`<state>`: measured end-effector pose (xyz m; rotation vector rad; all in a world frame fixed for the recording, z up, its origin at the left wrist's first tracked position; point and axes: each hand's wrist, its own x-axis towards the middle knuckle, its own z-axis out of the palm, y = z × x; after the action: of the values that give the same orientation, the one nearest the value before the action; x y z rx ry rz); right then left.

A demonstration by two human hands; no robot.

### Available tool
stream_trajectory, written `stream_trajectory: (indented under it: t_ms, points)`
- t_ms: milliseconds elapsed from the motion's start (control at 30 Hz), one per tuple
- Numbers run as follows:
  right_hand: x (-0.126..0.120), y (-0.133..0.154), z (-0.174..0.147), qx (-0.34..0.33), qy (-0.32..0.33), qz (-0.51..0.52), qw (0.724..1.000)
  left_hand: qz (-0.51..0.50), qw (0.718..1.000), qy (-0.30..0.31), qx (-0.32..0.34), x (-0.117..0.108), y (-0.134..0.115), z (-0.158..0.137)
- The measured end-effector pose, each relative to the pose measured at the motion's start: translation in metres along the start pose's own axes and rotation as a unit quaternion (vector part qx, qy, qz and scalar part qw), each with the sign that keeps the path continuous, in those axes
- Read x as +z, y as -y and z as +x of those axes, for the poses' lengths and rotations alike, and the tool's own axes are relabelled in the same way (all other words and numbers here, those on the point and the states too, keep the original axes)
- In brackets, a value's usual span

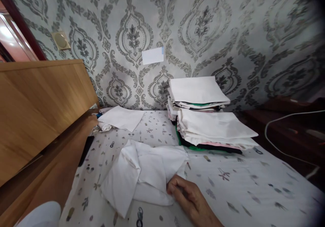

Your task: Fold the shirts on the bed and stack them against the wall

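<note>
A crumpled white cloth garment (149, 172) lies partly folded over on the patterned bed sheet in front of me. My right hand (188, 196) is closed at its lower right edge, with thumb and fingers pinching the fabric. The exact kind of garment cannot be made out. My left hand does not show. Beyond the garment, to the left, lies another white cloth piece (122, 118), loosely bunched at its left end.
Two stacks of folded clothes, a front stack (215, 127) and a back stack (198, 89), stand at right near the patterned wall (165, 20). A wooden panel (40, 108) borders the left side. A white cable (286, 117) hangs at right. A white rounded thing (42, 215) shows at lower left.
</note>
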<state>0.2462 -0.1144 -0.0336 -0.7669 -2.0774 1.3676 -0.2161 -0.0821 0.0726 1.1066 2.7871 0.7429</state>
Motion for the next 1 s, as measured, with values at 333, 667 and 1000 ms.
stream_trajectory:
  t_ms: [333, 667, 1000]
  points:
    - [-0.006, 0.003, 0.001, -0.067, -0.06, -0.13, 0.987, 0.04, 0.938, 0.249, 0.238, 0.009, -0.034, -0.124]
    - [-0.019, 0.006, 0.0, 0.021, 0.002, -0.303, 0.953, 0.16, 0.881, 0.282, 0.345, 0.029, -0.021, -0.282]
    - [-0.022, 0.011, -0.005, -0.051, -0.052, -0.078, 0.994, -0.253, 0.917, 0.292, 0.094, -0.013, 0.013, -0.228]
